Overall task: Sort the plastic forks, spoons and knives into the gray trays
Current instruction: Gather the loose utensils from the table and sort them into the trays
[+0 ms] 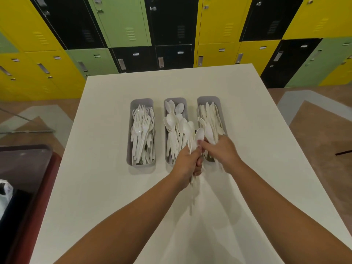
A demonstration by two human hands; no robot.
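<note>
Three gray trays on white counter, forks at 10 o'clock, spoons centre, knives at 2, left hand clamped on spoon bundle, right hand gripping cutlery at knife tray's near end

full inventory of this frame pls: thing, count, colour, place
gray trays: 3, gray, side by side mid-table
forks: many, white, left tray
spoons: many, white, middle tray
knives: many, white, right tray, one fork mixed in
held cutlery: bunch, white, between the hands
table: 1, white, centre
lockers: many, yellow, green, black, behind table
left hand: grips the bunch
right hand: grips cutlery at right tray's near end
</note>
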